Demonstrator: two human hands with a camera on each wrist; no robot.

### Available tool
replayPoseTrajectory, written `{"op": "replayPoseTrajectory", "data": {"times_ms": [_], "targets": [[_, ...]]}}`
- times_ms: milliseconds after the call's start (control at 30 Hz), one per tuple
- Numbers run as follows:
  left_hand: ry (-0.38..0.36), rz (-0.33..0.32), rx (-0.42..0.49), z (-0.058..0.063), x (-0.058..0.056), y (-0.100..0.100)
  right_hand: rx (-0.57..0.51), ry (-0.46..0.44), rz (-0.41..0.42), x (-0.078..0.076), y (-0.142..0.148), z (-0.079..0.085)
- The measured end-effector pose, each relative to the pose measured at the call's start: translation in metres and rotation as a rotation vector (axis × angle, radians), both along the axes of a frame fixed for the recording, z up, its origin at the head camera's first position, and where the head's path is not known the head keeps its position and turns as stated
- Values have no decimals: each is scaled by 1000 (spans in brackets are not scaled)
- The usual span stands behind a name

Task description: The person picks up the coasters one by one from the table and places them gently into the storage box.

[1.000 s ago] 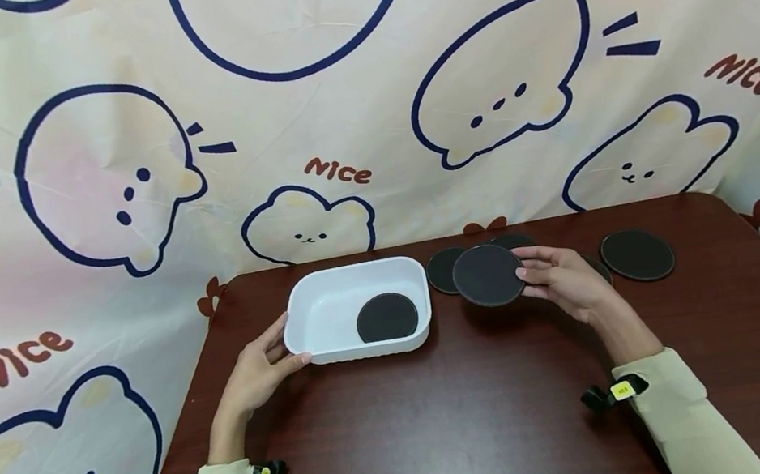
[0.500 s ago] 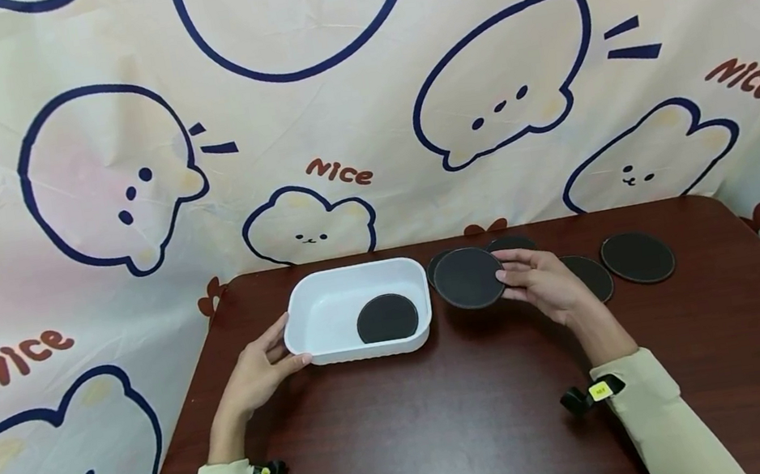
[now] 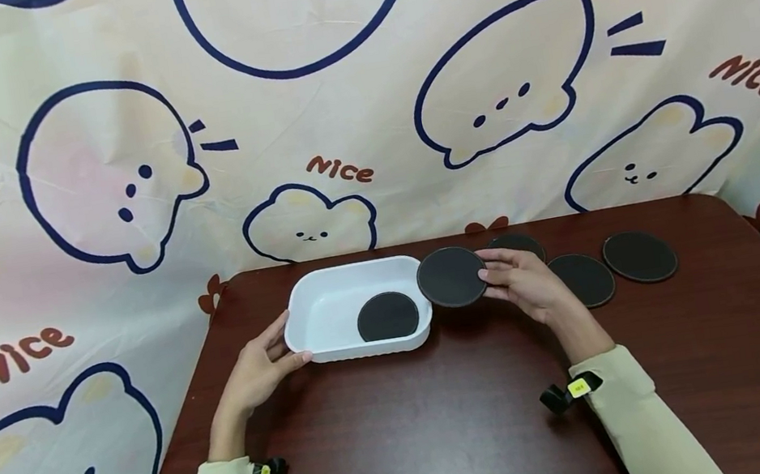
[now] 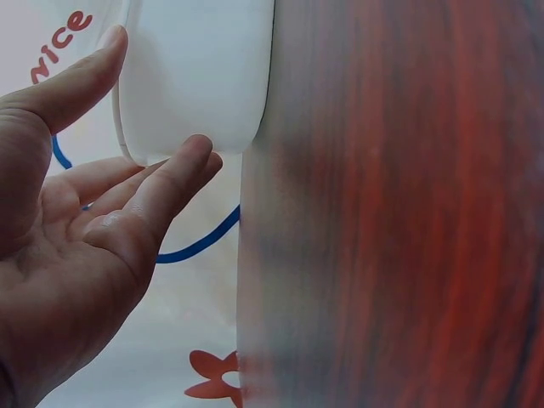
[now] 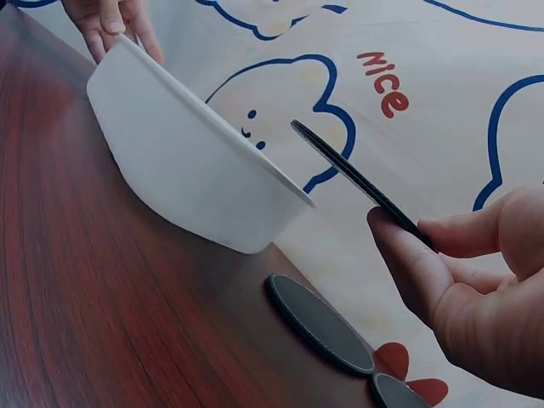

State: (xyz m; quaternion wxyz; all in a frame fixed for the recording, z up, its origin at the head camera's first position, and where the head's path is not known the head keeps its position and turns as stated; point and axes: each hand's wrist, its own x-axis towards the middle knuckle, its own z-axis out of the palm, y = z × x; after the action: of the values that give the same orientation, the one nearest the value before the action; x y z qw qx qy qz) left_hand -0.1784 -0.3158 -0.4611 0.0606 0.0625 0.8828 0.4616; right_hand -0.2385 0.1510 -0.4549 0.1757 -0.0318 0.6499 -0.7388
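My right hand (image 3: 525, 281) pinches a round black coaster (image 3: 451, 277) by its right edge, thumb on one face and fingers on the other. That coaster is held above the table, its left edge overlapping the right rim of the white plastic tub (image 3: 338, 354) in the head view. Edge-on, it shows as a thin tilted coaster (image 5: 357, 180) in the right wrist view. A second black coaster (image 3: 388, 316) lies inside the tub, toward its right end. At the tub's left end, my left hand (image 4: 102, 195) holds the corner between thumb and fingers.
On the dark wooden table (image 3: 438, 425), one coaster (image 3: 514, 244) lies at the back edge, another coaster (image 3: 583, 280) right of my right hand, and a further coaster (image 3: 639, 257) beyond it. A patterned cloth (image 3: 375, 106) hangs behind the table.
My right hand has carried its coaster leftward, up to the tub's right rim. The coaster it passes over on the table is now hidden in the head view. My left hand and the tub stay put.
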Motion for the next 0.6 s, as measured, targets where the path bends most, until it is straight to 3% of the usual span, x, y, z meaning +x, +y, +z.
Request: {"op": "replayPoseTrajectory", "data": {"times_ms": [600], "targets": [[-3,-3,3,1,0,0,-73,-29,-4,-3,-34,0]]}}
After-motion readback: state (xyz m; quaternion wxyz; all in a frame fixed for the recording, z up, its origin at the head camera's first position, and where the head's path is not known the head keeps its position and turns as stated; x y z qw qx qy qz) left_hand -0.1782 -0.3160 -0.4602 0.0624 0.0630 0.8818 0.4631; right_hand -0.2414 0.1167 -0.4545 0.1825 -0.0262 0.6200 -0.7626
